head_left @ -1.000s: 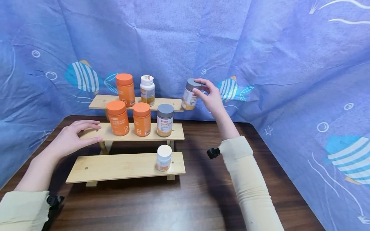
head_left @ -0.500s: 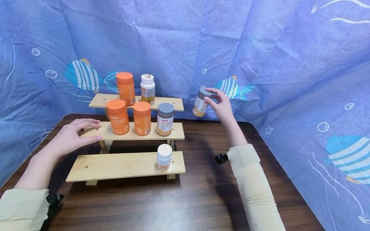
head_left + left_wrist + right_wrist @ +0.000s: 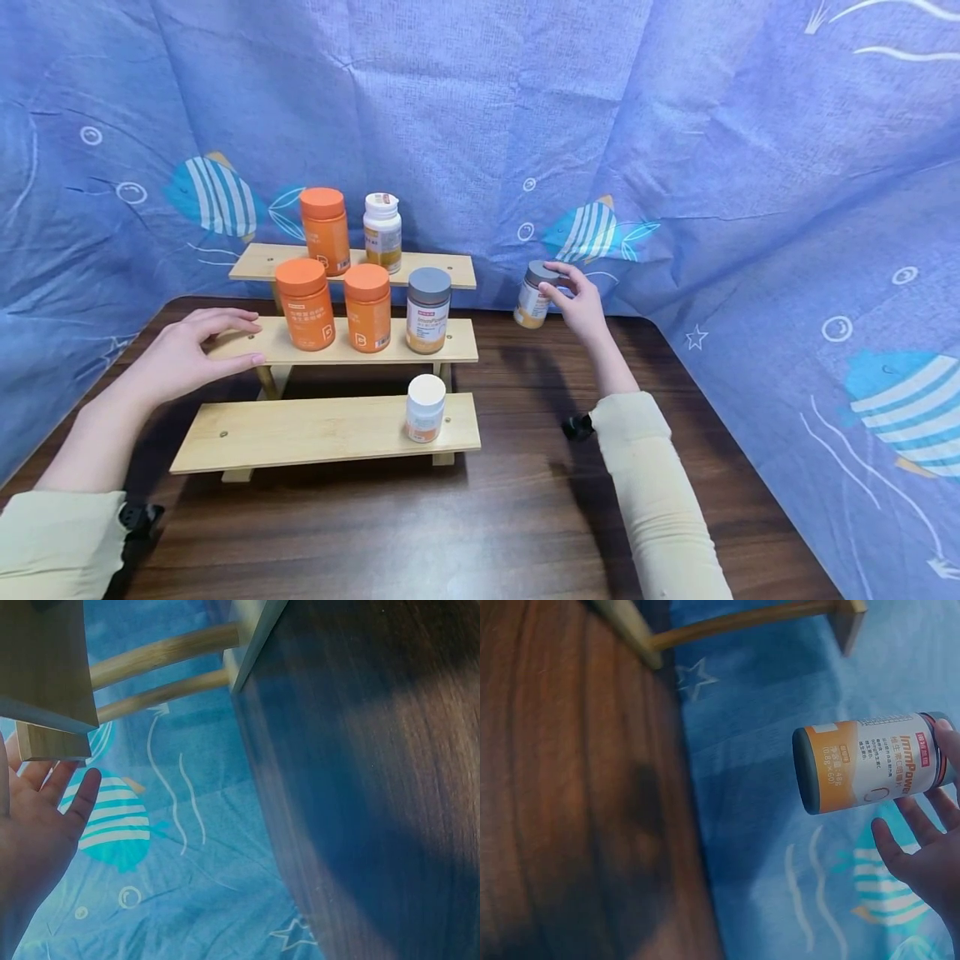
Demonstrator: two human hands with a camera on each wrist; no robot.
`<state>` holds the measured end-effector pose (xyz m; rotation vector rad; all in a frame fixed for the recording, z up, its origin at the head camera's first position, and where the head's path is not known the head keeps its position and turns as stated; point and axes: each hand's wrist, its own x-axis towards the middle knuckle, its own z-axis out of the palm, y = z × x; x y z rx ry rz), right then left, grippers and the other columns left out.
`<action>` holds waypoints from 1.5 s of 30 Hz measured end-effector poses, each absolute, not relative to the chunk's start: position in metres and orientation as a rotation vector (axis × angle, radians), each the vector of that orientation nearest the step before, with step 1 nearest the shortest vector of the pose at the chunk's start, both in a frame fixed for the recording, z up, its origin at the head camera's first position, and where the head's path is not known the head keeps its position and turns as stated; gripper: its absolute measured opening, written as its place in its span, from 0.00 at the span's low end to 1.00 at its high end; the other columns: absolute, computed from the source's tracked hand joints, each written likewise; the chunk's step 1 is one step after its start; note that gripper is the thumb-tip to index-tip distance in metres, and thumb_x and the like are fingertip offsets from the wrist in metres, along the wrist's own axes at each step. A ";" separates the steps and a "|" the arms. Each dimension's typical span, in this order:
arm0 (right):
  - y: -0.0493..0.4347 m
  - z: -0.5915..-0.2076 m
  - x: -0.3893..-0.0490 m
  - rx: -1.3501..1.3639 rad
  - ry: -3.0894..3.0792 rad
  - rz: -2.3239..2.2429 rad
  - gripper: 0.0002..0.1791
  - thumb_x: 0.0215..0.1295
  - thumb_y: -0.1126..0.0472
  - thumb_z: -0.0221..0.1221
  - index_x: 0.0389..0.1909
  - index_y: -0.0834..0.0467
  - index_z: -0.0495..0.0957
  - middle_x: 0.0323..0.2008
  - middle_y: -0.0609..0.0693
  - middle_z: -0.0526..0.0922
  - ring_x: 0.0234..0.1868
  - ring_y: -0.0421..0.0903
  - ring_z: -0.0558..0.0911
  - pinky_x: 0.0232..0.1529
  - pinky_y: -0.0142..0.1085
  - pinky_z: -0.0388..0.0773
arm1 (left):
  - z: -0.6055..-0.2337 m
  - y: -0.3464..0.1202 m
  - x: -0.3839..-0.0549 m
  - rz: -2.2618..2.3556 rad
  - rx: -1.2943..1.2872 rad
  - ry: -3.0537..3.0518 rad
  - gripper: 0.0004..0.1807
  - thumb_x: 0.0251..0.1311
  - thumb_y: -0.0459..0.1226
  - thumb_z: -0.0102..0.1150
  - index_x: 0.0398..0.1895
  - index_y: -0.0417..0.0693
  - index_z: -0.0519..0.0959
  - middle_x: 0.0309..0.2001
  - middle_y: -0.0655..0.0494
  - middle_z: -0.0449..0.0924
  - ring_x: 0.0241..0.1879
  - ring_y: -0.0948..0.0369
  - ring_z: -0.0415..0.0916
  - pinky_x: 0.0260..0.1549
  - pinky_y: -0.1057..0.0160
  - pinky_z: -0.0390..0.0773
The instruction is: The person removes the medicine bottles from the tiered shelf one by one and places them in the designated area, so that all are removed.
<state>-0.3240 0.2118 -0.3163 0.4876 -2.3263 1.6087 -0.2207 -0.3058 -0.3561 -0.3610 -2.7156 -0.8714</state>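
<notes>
My right hand [image 3: 581, 304] holds a supplement bottle [image 3: 533, 296] by its grey lid, thumb and fingers around it. The bottle is slightly tilted, in the air right of the three-tier wooden rack [image 3: 300, 429]. In the right wrist view, its white and orange label [image 3: 874, 761] faces the camera. My left hand [image 3: 183, 350] grips the left end of the rack's middle shelf, fingers over the top and thumb at the front edge. From below, in the left wrist view, fingers [image 3: 46, 780] reach behind a wooden block [image 3: 52, 742], their tips partly hidden.
An orange bottle [image 3: 326, 233] and a white-capped bottle [image 3: 383, 233] stand on the top shelf. Two orange bottles [image 3: 305, 307] and a grey-lidded one [image 3: 428, 312] share the middle. A small white bottle [image 3: 425, 408] stands below. A blue curtain [image 3: 480, 125] hangs behind the brown table [image 3: 337, 533].
My right hand has carried the grey-lidded bottle from beside the top shelf's right end to the right, then down. My left hand has stayed at the rack.
</notes>
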 end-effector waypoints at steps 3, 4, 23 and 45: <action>0.214 -0.329 -0.328 0.490 -2.320 1.634 0.23 0.63 0.64 0.60 0.59 0.64 0.71 0.57 0.61 0.72 0.51 0.54 0.78 0.45 0.33 0.78 | -0.358 -0.305 -0.221 -0.872 -0.361 -2.709 0.27 0.45 0.50 0.72 0.48 0.49 0.80 0.57 0.47 0.74 0.62 0.43 0.61 0.53 0.40 0.63; 0.214 -0.333 -0.329 0.487 -2.317 1.640 0.23 0.63 0.64 0.60 0.59 0.65 0.71 0.58 0.62 0.72 0.50 0.53 0.79 0.45 0.33 0.79 | -0.358 -0.305 -0.221 -0.872 -0.362 -2.707 0.27 0.45 0.50 0.72 0.48 0.49 0.80 0.57 0.47 0.74 0.62 0.43 0.61 0.53 0.40 0.63; 0.195 -0.393 -0.356 0.269 -2.272 1.640 0.22 0.58 0.64 0.65 0.55 0.63 0.75 0.54 0.63 0.77 0.49 0.60 0.80 0.43 0.30 0.77 | -0.359 -0.306 -0.221 -0.852 -0.357 -2.689 0.27 0.45 0.50 0.73 0.47 0.49 0.80 0.57 0.48 0.74 0.62 0.45 0.62 0.52 0.43 0.64; 0.189 -0.415 -0.365 0.183 -2.287 1.454 0.22 0.56 0.60 0.67 0.52 0.58 0.77 0.51 0.59 0.80 0.50 0.53 0.81 0.50 0.44 0.77 | -0.359 -0.307 -0.223 -0.863 -0.345 -2.719 0.27 0.46 0.51 0.72 0.49 0.49 0.80 0.58 0.47 0.73 0.63 0.43 0.60 0.53 0.40 0.63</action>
